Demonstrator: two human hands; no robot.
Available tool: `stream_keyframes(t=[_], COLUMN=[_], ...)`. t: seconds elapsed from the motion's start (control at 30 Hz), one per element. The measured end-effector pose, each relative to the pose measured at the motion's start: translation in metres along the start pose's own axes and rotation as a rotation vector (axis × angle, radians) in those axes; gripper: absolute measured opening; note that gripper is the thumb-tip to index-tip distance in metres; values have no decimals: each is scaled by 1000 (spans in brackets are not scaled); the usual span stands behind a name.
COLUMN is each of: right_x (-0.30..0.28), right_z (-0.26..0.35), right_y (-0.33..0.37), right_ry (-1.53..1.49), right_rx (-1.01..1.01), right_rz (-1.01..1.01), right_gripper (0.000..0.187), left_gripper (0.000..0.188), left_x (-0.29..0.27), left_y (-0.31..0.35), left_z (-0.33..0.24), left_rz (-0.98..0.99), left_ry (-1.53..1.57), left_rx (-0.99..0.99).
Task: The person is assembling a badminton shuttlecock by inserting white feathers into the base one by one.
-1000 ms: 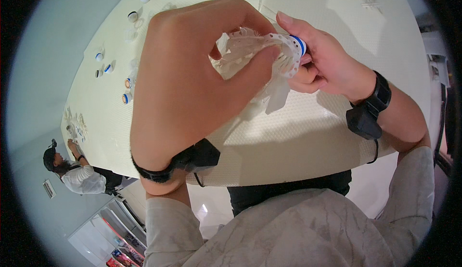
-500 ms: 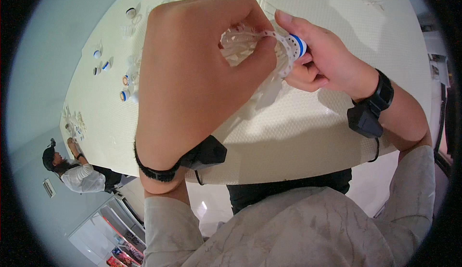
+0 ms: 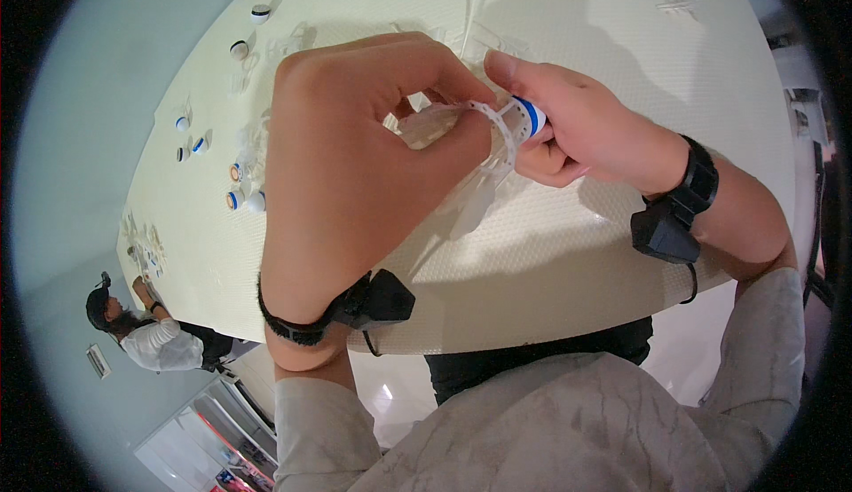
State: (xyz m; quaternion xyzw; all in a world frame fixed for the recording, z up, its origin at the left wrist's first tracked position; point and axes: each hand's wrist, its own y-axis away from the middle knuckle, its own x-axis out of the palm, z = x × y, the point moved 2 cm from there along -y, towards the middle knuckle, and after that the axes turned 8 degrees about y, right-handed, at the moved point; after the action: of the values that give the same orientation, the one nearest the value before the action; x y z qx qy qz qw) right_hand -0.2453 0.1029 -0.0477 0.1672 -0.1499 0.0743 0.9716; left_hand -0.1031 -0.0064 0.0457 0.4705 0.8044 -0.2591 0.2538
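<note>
A shuttlecock (image 3: 531,118) is held between my two hands, lying sideways above the table. Its white cork with a blue band points right, a white perforated collar stands off from the cork, and translucent vanes trail to the left. My left hand (image 3: 355,155) pinches the collar's edge between thumb and forefinger; its back hides part of the skirt. The fingers of my right hand (image 3: 590,124) are curled around the cork from the right, thumb raised above it. Both wrists wear black straps with dark blocks.
On the pale textured table (image 3: 550,270), white corks with dark or blue bands (image 3: 240,49) and clear plastic pieces lie to the left. Thin white sticks (image 3: 469,26) lie beyond my hands. Another person (image 3: 146,337) works at the table's far left edge.
Both hands and the shuttlecock have come slightly lower and to the left in view. The view itself has shifted a little. The grip looks the same.
</note>
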Motion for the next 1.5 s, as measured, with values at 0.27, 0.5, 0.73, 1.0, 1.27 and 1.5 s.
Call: stream_keyframes(t=[0.27, 0.5, 0.73, 1.0, 1.27, 1.5], right_x=[-3, -1, 1, 0, 1, -7], right_z=[-2, -1, 1, 0, -1, -1], right_y=[-1, -1, -2, -2, 0, 1], right_ry=[8, 69, 125, 161, 134, -72], right_rx=[-37, -12, -62, -59, -76, -115], right_rz=[35, -37, -38, -3, -22, 37], right_gripper=[66, 67, 68, 67, 69, 63], left_gripper=[12, 16, 16, 16, 16, 24], left_x=[-2, -13, -7, -4, -3, -23], left_y=[1, 0, 2, -1, -1, 8], left_z=[0, -3, -1, 4, 2, -18], left_rz=[22, 26, -12, 4, 2, -36], left_ry=[16, -44, -68, -71, -57, -193], left_rx=[-55, 14, 40, 109, 116, 217])
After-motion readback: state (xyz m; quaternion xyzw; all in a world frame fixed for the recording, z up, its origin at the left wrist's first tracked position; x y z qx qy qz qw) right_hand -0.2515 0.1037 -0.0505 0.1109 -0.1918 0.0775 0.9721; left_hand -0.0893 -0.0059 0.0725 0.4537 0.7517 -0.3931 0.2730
